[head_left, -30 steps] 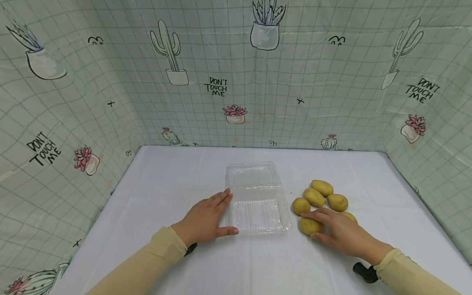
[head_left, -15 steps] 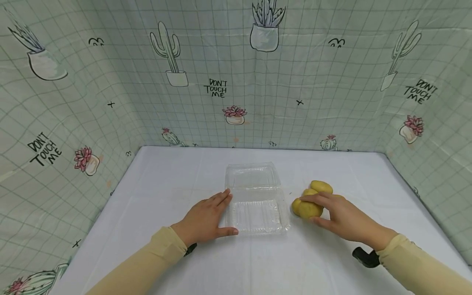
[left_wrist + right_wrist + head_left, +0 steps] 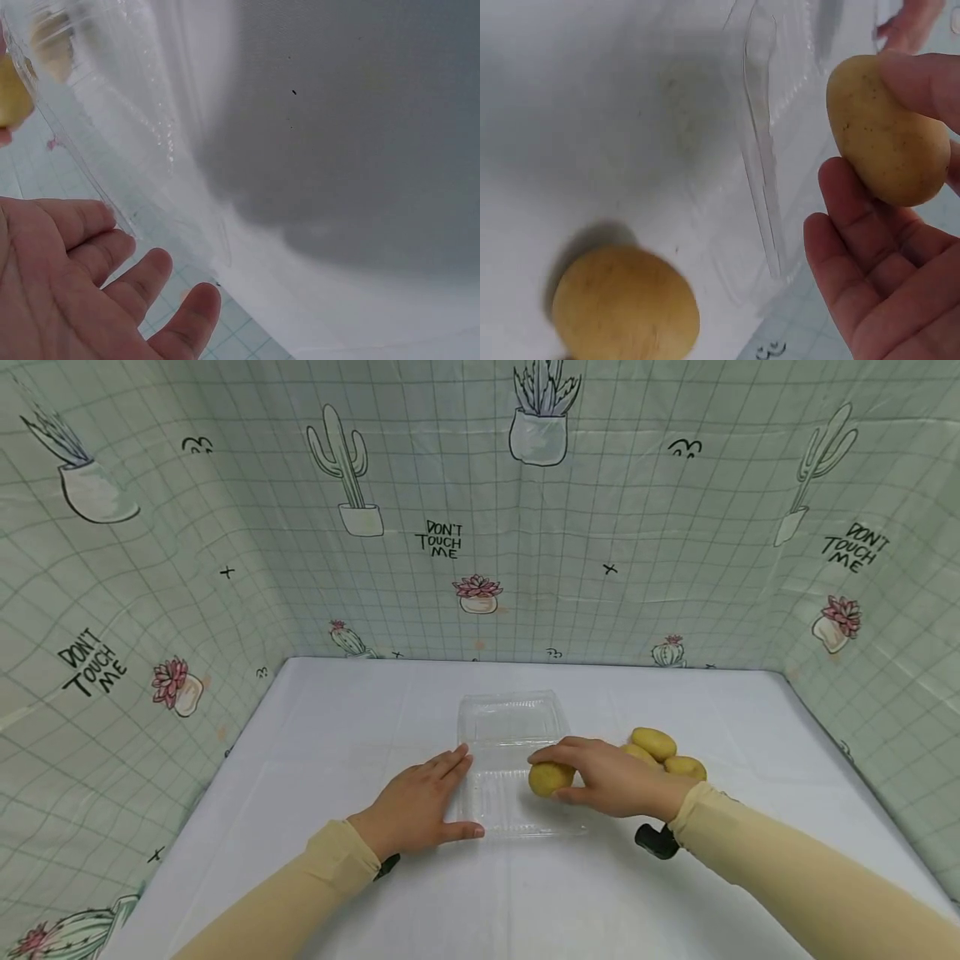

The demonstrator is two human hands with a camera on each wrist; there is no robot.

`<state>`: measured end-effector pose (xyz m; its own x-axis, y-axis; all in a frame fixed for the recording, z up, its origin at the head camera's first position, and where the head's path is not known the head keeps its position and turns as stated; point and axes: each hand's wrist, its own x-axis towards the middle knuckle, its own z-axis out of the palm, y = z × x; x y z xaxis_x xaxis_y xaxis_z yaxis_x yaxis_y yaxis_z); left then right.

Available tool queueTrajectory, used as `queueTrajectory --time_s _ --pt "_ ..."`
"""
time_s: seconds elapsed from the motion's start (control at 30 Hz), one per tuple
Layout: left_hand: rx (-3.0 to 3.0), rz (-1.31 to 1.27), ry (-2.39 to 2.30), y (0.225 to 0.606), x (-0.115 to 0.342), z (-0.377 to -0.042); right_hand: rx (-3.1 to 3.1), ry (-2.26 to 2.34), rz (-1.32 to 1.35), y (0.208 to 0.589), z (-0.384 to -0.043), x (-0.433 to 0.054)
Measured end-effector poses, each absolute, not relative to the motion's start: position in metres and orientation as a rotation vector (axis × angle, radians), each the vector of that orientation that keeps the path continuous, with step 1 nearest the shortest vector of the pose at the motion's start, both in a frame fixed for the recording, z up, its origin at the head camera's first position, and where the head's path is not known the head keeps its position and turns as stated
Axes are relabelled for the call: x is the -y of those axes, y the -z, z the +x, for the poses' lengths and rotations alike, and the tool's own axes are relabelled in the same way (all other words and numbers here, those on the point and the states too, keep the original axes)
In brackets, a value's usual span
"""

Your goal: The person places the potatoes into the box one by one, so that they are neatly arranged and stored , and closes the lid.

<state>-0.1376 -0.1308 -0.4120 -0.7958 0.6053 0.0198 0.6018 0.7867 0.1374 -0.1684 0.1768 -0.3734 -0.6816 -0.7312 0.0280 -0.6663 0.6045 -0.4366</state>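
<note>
My right hand [image 3: 600,777] pinches a yellow-skinned potato [image 3: 550,779] between thumb and fingers, over the right part of the lower tray of a clear plastic clamshell container [image 3: 498,818]. In the right wrist view the thumb presses one side of the held potato [image 3: 885,131], with fingers on the other. The container lies unfolded, its lid [image 3: 510,718] spread toward the back. Flat beside its left edge, my left hand [image 3: 420,802] has its fingers spread and fingertips right at the rim. The left wrist view shows that hand's palm [image 3: 67,285] holding nothing.
Several potatoes [image 3: 654,743] lie on the white-covered table [image 3: 360,710], right of the container; my right hand and forearm hide part of the group. Another loose potato [image 3: 626,304] shows in the right wrist view. A printed cloth [image 3: 412,460] surrounds the table's back and sides.
My right hand has taken hold of the front potato, lifted it from the group and carried it left over the container. My left hand has stayed in place.
</note>
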Motion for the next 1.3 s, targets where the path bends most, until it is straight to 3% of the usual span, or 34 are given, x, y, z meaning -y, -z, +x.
queueTrajectory --time_s 0.43,1.3 --pt "-2.949 1.009 -0.215 0.413 0.132 -0.139 -2.542 0.565 -1.193 0.406 -0.187 -0.141" --pt "-2.952 1.019 -0.227 0.412 0.131 -0.139 -2.598 0.852 -1.119 0.42 -0.183 -0.125"
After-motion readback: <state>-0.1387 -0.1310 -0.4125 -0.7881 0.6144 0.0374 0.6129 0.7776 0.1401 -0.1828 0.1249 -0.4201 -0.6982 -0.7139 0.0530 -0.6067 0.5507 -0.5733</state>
